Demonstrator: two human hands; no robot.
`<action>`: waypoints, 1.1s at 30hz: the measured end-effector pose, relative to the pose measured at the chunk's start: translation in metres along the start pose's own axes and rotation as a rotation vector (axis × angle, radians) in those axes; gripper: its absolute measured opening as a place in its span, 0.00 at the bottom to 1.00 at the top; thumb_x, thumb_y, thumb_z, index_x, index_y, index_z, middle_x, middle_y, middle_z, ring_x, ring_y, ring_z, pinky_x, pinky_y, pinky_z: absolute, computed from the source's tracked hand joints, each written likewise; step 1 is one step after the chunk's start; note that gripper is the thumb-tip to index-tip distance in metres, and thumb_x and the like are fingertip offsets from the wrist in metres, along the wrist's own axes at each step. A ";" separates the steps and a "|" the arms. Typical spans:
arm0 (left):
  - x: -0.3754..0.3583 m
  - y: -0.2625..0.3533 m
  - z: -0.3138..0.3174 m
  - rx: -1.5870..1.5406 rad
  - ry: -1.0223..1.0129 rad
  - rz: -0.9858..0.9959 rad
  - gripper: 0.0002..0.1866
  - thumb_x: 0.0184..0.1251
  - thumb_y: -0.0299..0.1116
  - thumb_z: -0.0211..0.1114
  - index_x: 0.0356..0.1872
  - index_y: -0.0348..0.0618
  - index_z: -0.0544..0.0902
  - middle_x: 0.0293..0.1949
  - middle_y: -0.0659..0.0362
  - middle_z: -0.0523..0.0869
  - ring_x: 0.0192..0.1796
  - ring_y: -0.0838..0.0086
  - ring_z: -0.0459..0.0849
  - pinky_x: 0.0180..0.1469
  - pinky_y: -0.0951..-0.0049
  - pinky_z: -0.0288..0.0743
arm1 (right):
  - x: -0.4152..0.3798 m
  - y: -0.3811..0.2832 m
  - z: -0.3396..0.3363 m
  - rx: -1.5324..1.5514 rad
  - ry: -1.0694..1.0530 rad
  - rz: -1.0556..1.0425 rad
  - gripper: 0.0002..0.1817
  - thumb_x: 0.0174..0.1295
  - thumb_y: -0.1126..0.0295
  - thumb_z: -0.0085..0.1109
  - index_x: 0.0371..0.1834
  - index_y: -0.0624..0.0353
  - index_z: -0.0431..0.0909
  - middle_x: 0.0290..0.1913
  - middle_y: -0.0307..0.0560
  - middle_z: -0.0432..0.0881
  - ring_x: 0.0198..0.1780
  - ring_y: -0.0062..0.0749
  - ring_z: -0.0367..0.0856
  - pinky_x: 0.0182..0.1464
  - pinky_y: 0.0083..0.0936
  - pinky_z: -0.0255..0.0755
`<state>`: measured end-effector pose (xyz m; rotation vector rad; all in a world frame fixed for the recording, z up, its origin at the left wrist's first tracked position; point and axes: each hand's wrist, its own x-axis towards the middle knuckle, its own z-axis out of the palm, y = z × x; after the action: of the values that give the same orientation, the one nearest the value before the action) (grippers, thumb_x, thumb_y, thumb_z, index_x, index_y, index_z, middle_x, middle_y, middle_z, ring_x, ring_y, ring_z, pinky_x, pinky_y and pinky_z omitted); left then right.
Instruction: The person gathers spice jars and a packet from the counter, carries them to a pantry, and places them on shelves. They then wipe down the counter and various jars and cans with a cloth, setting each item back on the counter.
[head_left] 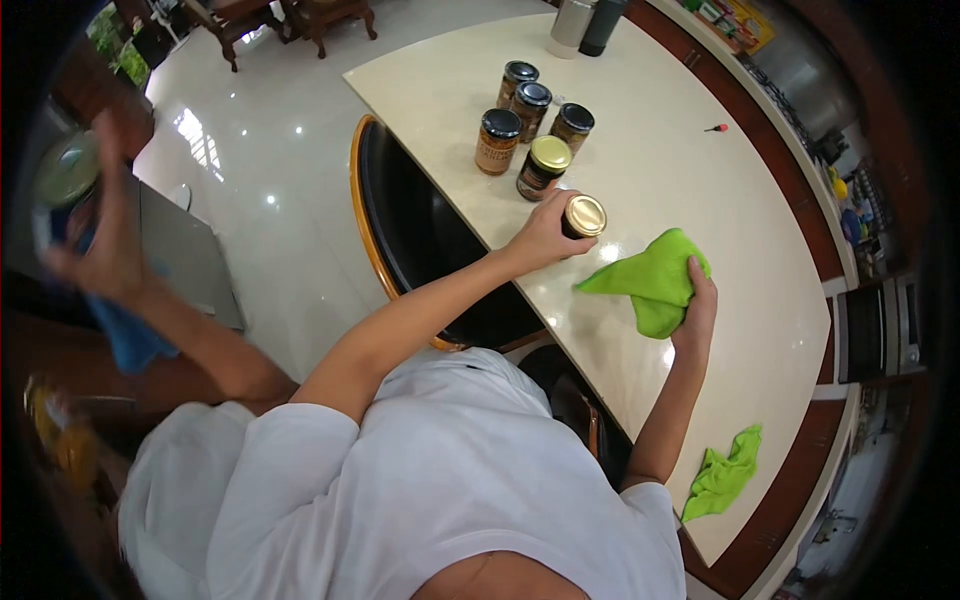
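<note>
My left hand (537,238) is wrapped round a dark glass jar with a gold lid (585,216), over the counter's near edge. In my right hand (699,306) is a bright green cloth (652,285), pinched at its right side and hanging loosely above the counter. Just beyond my left hand stands a jar with a yellow-gold lid (549,155). Several black-lidded jars are grouped behind it, among them a jar with a brown label (497,142). All of these stand upright.
A second green cloth (724,474) lies crumpled on the pale counter (640,420). Two bottles (585,26) stand at the far end, and a small red item (717,128) lies on the right. A black chair (400,215) is tucked beside the counter. At left, another person's hand (112,240) holds a jar.
</note>
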<state>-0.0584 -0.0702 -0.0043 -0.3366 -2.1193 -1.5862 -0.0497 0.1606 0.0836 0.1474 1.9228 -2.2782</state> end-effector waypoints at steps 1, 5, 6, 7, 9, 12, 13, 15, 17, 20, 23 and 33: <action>0.002 0.000 -0.002 0.029 -0.053 -0.063 0.36 0.45 0.38 0.74 0.55 0.33 0.69 0.52 0.48 0.74 0.51 0.65 0.76 0.53 0.70 0.70 | -0.003 -0.006 0.005 0.070 0.000 -0.005 0.21 0.64 0.60 0.50 0.50 0.70 0.70 0.46 0.51 0.78 0.45 0.34 0.78 0.47 0.31 0.74; -0.011 -0.002 -0.031 0.330 -0.140 -0.047 0.48 0.43 0.48 0.74 0.61 0.25 0.62 0.60 0.41 0.69 0.50 0.60 0.79 0.54 0.70 0.71 | -0.010 -0.025 0.008 0.377 -0.205 -0.065 0.22 0.63 0.63 0.48 0.53 0.70 0.67 0.51 0.52 0.74 0.51 0.37 0.75 0.51 0.33 0.72; -0.009 0.009 -0.051 0.410 -0.378 -0.287 0.46 0.43 0.48 0.74 0.59 0.26 0.66 0.56 0.40 0.73 0.50 0.58 0.80 0.53 0.69 0.72 | -0.010 -0.027 0.003 0.539 -0.388 -0.103 0.21 0.63 0.65 0.47 0.54 0.69 0.67 0.52 0.51 0.73 0.52 0.38 0.74 0.51 0.34 0.72; -0.003 0.028 -0.071 0.481 -0.616 -0.529 0.43 0.43 0.49 0.74 0.57 0.27 0.69 0.52 0.39 0.77 0.49 0.56 0.81 0.53 0.68 0.73 | 0.000 -0.023 -0.007 0.591 -0.569 -0.163 0.21 0.60 0.69 0.46 0.55 0.69 0.66 0.52 0.51 0.73 0.53 0.39 0.73 0.52 0.34 0.72; -0.001 0.037 -0.095 0.609 -0.619 -0.625 0.29 0.47 0.44 0.72 0.45 0.29 0.79 0.37 0.42 0.83 0.42 0.58 0.83 0.46 0.67 0.76 | -0.002 -0.024 0.013 0.403 -0.455 -0.295 0.21 0.59 0.72 0.46 0.55 0.69 0.66 0.52 0.51 0.73 0.53 0.39 0.73 0.52 0.34 0.72; 0.009 0.040 -0.102 0.571 -0.478 -0.663 0.30 0.48 0.37 0.70 0.52 0.30 0.73 0.38 0.44 0.83 0.38 0.60 0.83 0.42 0.69 0.76 | 0.013 0.005 0.034 -0.127 -0.298 -0.439 0.25 0.53 0.80 0.56 0.57 0.68 0.65 0.51 0.49 0.74 0.52 0.34 0.73 0.51 0.29 0.71; 0.007 0.032 -0.091 0.570 -0.495 -0.663 0.30 0.48 0.37 0.70 0.52 0.30 0.73 0.38 0.44 0.83 0.38 0.60 0.83 0.42 0.69 0.76 | 0.023 0.021 0.042 -0.287 -0.334 -0.408 0.31 0.52 0.70 0.67 0.58 0.66 0.64 0.52 0.50 0.72 0.53 0.35 0.72 0.55 0.32 0.69; -0.004 0.012 -0.063 0.257 -0.385 -0.369 0.32 0.48 0.34 0.69 0.55 0.33 0.69 0.42 0.43 0.82 0.38 0.59 0.83 0.42 0.68 0.76 | 0.034 0.049 0.072 -0.469 -0.363 -0.606 0.41 0.49 0.64 0.70 0.64 0.64 0.58 0.54 0.51 0.72 0.56 0.39 0.72 0.56 0.30 0.68; -0.008 0.020 -0.040 0.180 -0.371 -0.195 0.24 0.52 0.27 0.62 0.51 0.31 0.68 0.42 0.38 0.79 0.41 0.50 0.81 0.45 0.62 0.74 | 0.037 0.063 0.081 -0.605 -0.348 -0.657 0.44 0.47 0.64 0.72 0.66 0.61 0.56 0.55 0.52 0.71 0.56 0.40 0.72 0.56 0.31 0.68; -0.013 0.010 -0.032 0.135 -0.276 -0.232 0.18 0.53 0.24 0.58 0.47 0.30 0.72 0.40 0.37 0.78 0.44 0.45 0.78 0.47 0.59 0.72 | 0.039 0.082 0.091 -0.630 -0.325 -0.638 0.50 0.41 0.65 0.76 0.68 0.54 0.55 0.58 0.55 0.69 0.58 0.44 0.72 0.57 0.32 0.68; -0.022 0.017 -0.026 0.263 -0.204 -0.341 0.26 0.52 0.26 0.65 0.53 0.31 0.69 0.46 0.39 0.75 0.51 0.46 0.75 0.52 0.60 0.69 | 0.043 0.093 0.084 -0.446 -0.344 -0.665 0.46 0.44 0.71 0.73 0.67 0.60 0.56 0.60 0.53 0.69 0.58 0.39 0.71 0.58 0.32 0.67; -0.082 0.026 0.014 0.269 -0.159 -0.290 0.47 0.54 0.30 0.65 0.66 0.23 0.42 0.67 0.35 0.51 0.71 0.49 0.51 0.72 0.65 0.47 | 0.061 0.040 0.022 0.517 -0.040 -0.452 0.22 0.69 0.61 0.43 0.60 0.64 0.66 0.57 0.50 0.72 0.56 0.38 0.73 0.57 0.35 0.70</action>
<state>0.0216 -0.0424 -0.0268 -0.0675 -2.5636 -1.4345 -0.1014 0.1290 0.0382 -0.3037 1.4098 -3.0032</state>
